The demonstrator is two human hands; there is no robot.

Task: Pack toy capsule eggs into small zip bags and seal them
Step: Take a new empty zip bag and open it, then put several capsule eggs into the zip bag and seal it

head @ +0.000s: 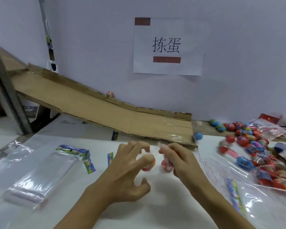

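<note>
Right hand (180, 160) pinches a small clear zip bag (166, 162) holding red capsule eggs; left hand (130, 162), fingers loosely curled (grip unclear), should press the seal fully.

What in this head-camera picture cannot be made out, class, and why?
- Small zip bag between the hands: blurred by motion; whether it is sealed cannot be told.
- Eggs inside it: partly hidden by the right hand and left hand; number unclear.
- Egg pile: cut off by the right edge.
</note>
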